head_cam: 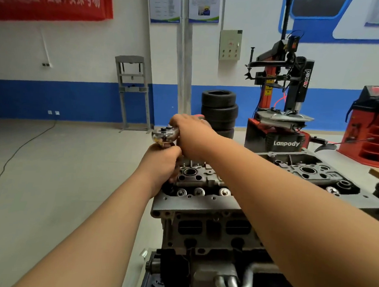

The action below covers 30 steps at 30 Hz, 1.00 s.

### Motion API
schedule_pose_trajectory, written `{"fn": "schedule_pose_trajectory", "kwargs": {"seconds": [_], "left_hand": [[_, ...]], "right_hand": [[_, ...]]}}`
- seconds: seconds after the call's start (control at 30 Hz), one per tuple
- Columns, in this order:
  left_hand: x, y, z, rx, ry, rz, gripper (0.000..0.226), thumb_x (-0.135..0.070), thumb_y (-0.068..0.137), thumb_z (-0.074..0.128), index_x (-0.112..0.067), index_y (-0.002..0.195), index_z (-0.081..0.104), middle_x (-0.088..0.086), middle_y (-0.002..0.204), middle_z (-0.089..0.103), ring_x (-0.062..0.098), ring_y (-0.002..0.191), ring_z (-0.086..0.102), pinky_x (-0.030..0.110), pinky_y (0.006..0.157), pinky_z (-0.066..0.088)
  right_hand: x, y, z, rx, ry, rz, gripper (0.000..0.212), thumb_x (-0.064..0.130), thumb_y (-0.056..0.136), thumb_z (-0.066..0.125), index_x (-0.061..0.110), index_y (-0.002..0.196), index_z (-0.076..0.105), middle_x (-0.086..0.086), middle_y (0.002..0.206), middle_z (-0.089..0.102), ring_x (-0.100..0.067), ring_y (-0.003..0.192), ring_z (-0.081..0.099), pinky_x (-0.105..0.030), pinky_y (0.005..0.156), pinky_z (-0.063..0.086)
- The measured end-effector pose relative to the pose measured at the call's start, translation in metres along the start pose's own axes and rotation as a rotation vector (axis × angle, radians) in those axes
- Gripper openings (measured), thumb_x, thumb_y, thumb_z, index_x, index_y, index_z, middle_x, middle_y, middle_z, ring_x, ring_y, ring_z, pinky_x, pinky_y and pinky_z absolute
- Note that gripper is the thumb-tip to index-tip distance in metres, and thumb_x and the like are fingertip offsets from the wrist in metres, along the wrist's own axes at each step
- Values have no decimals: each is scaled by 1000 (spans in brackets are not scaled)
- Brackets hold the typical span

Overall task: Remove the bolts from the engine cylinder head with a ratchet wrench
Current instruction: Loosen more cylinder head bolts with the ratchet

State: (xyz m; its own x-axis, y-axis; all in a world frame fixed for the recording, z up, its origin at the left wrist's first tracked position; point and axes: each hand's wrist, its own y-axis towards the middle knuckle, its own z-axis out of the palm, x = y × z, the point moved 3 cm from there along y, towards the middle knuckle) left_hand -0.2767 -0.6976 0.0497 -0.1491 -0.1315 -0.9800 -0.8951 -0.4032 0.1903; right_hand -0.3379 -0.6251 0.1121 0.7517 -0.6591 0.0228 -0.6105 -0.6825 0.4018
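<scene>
At the left end of the cylinder head (194, 206), the left hand (161, 163) is curled around the upright shaft just under the shiny head of the ratchet wrench (164, 136). The bolt it is working on is hidden beneath it. Above the cylinder head, the right hand (192, 132) clasps the wrench handle. Three bolts (198, 191) sit seated along the cylinder head's near edge, so most of the removal looks left to do.
</scene>
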Motion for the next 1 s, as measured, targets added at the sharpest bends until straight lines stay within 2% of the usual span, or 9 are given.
{"fn": "schedule_pose_trajectory", "kwargs": {"seconds": [0.13,0.2,0.27,0.37,0.47,0.57,0.7,0.83,1.0], "left_hand": [[0,-3,5,-139,26,42,29,-13,71,47,-18,43,44,6,46,36,21,41,31,29,48,27],[-2,-6,7,-162,53,62,32,-10,76,47,-16,44,45,5,46,38,21,40,31,27,46,27],[1,-5,3,-212,155,122,33,-7,86,45,-17,56,54,3,52,48,16,44,38,25,43,28],[-1,-7,-1,-240,133,127,24,-4,90,44,-10,69,55,6,62,56,21,55,48,27,48,34],[0,-5,4,-210,78,78,24,-5,80,49,-11,57,45,9,52,41,25,49,36,35,54,33],[4,-7,2,-162,60,69,28,-10,80,54,-19,54,47,4,49,42,20,45,39,33,49,34],[3,-8,-2,-204,66,87,24,-14,71,50,-20,48,50,2,43,44,19,39,41,28,43,35],[3,-7,-2,-205,73,68,19,-15,68,48,-18,49,52,0,41,40,21,40,38,31,44,33],[2,-6,3,-221,138,96,23,-19,72,47,-18,50,45,2,45,38,23,49,38,35,50,35]], "right_hand": [[4,-67,-28,-72,-349,120,52,15,84,54,14,130,32,-8,125,46,-29,116,40,-47,102,26],[19,-109,-38,-147,-419,80,55,19,84,51,10,133,27,-10,119,46,-29,99,42,-43,87,31],[41,-137,-42,-174,-453,-19,60,22,86,45,3,138,22,-15,113,45,-30,87,38,-40,72,26],[48,-133,-43,-181,-461,-16,54,22,85,46,3,133,29,-14,101,44,-29,83,36,-39,70,22],[10,-102,-37,-197,-301,69,41,23,82,52,19,122,40,-2,100,46,-24,92,44,-40,82,27],[-20,-52,-9,-148,26,151,47,15,82,56,27,124,39,2,124,44,-20,123,35,-48,111,11],[0,10,15,-27,288,57,52,11,81,61,23,128,42,1,132,42,-19,128,33,-51,110,20],[3,10,5,118,96,17,60,12,79,64,22,133,38,0,135,41,-22,130,30,-53,106,22],[2,-59,-23,11,-333,252,60,16,84,52,12,138,25,-11,136,36,-38,131,27,-60,110,4]]}}
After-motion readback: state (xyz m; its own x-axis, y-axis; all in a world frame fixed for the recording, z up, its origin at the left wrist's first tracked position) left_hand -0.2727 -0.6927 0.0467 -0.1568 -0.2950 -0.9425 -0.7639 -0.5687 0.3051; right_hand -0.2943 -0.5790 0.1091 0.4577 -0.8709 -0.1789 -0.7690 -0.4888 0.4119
